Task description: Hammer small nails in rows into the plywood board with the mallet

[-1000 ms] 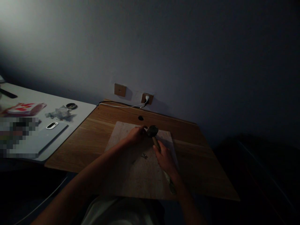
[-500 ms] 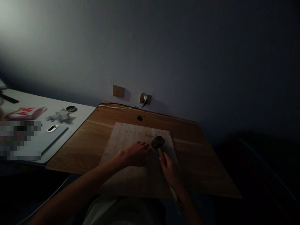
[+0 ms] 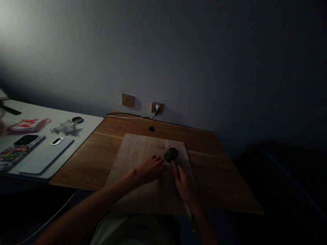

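Left hand (image 3: 151, 169) apparently palm down

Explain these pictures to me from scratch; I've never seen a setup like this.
There is no machine here: you see a person's two bare hands. One camera, worn on the head, takes every picture, looking forward and down, so the forearms come in from the bottom.

The right hand grips the handle of a mallet with a dark, rounded head. The left hand is over a pale board, fingers bent; it is too dark to tell whether they hold anything. Near the board's far edge is a short row of small shiny metal pieces.

The board lies on a wooden table. On the white table to the left are a red-and-white packet and some crumpled clear plastic.
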The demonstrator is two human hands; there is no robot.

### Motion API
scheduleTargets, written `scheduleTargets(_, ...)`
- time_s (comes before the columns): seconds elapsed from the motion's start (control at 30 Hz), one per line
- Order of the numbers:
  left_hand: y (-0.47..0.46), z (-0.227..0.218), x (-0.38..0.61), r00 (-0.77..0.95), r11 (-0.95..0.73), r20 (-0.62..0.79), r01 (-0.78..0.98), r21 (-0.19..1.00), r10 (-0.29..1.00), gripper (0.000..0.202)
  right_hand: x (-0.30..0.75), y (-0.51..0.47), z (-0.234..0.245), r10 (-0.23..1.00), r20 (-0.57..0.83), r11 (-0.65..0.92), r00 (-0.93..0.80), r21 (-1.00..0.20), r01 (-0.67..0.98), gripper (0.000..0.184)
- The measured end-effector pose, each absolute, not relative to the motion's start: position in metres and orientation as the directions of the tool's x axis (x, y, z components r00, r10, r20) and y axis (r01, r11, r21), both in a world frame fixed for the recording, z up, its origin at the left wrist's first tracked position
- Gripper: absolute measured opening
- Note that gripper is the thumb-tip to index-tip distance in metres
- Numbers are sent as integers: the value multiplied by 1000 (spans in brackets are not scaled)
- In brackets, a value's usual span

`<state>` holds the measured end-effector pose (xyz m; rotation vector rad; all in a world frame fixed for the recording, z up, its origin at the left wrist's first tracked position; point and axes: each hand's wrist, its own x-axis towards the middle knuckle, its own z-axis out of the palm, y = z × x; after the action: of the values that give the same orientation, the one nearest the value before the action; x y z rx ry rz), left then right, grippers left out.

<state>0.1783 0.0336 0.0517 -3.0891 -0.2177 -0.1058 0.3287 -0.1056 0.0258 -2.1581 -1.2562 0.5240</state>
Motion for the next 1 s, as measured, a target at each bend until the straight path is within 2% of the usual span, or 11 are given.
scheduleTargets(0.57, 31, 50, 179, 978, -995, 186, 99, -3, 96, 14, 329, -107, 27, 875, -9, -331, 485, -741, 584, 52)
scheduleTargets(0.73, 42, 54, 176, 978, -992, 177, 101, 77, 114, 10, 329, -107, 28, 881, -33, -337, 472, -744, 577, 55)
scheduleTargets(0.83, 56, 56, 175, 973, -985, 193, 98, 140, 124, 18, 330, -108, 24, 874, -35, -350, 485, -737, 578, 57)
scheduleTargets(0.9, 63, 57, 175, 980, -987, 178, 65, 150, 91, 22, 330, -108, 21, 861, -53, -374, 506, -739, 560, 58)
scheduleTargets(1.0, 62, 59, 179, 992, -992, 128, -4, 123, 12, 17, 332, -108, 19, 860, -65, -374, 506, -754, 539, 62)
